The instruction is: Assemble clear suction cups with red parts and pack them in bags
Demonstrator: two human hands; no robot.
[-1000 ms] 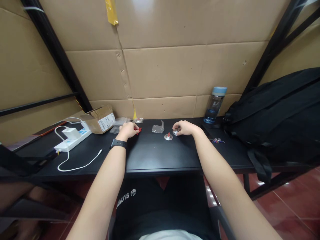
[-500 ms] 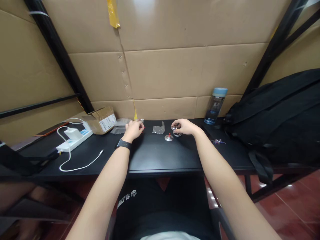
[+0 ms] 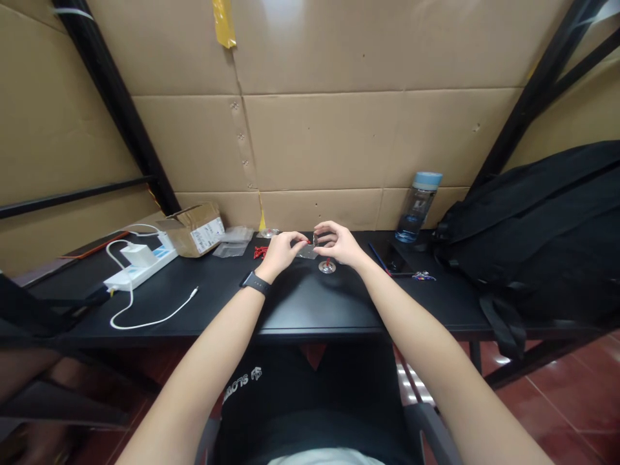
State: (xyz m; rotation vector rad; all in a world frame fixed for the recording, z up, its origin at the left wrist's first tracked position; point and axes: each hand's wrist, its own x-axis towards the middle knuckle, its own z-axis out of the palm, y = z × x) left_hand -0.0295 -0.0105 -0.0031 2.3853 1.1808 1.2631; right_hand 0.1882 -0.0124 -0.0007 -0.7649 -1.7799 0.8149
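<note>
Above the middle of the black table [image 3: 310,303], my hands are close together with fingertips nearly meeting. My left hand [image 3: 283,252], with a dark watch on its wrist, pinches a small red piece [image 3: 309,242]. My right hand [image 3: 341,245] grips a clear, shiny round piece, apparently a suction cup [image 3: 315,239], held on edge. Just below them a clear suction cup [image 3: 327,267] with a red piece upright at its centre lies on the table. A pile of red pieces [image 3: 260,252] sits left of my left hand. A clear plastic bag [image 3: 307,252] lies partly hidden behind my fingers.
To the left are an opened cardboard box [image 3: 196,231], plastic bags [image 3: 234,241], a power strip [image 3: 140,268] and a white cable [image 3: 165,321]. A phone [image 3: 394,258], water bottle [image 3: 418,206], keychain [image 3: 423,276] and black backpack [image 3: 537,239] stand or lie at the right.
My left hand has moved right from the red pile with a red piece. My right hand has moved left and slightly up with the suction cup, bringing both hands together.
</note>
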